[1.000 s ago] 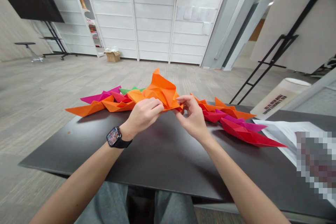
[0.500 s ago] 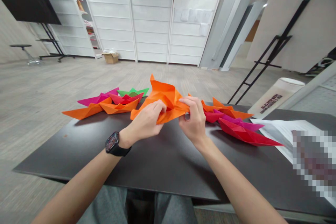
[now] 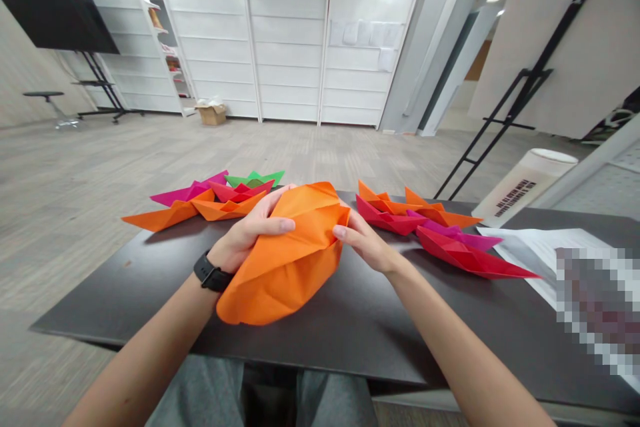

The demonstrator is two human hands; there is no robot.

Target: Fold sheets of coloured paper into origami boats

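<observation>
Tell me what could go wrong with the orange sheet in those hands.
Uneven pulling between the left hand and right hand might tear the creased orange sheet or add stray folds. The left hand might also nudge the orange paper boat close beside it, and the right hand could bump the red paper boat nearby.

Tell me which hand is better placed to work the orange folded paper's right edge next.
Probably the right hand: it pinches the orange folded paper at that edge, while the left hand holds its left side.
</observation>
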